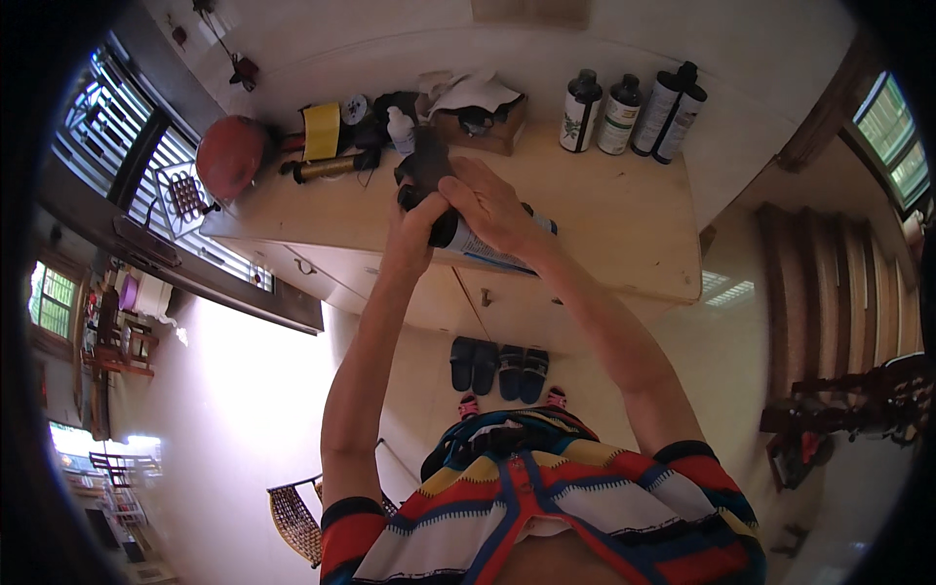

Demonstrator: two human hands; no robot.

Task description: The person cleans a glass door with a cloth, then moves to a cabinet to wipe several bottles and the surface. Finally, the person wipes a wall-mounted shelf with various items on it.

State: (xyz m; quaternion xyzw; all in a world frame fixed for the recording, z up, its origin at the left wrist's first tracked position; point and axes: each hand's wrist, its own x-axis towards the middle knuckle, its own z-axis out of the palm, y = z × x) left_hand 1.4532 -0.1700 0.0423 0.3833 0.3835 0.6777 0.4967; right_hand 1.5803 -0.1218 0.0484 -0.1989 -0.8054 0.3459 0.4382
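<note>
Both hands are raised over the front of a light wooden cabinet top. My left hand has its fingers and thumb around a black object whose kind I cannot make out. My right hand presses against the same black object from the other side, thumb towards the left thumb. Below the right hand and wrist, a dark bottle with a printed label lies tilted, partly covered. Whether the black object and this bottle are joined is hidden by the fingers.
Dark labelled bottles stand at the back right. Behind the hands are a small white bottle and an open cardboard box. A red helmet sits at the left end. Slippers lie on the floor below; stairs rise at right.
</note>
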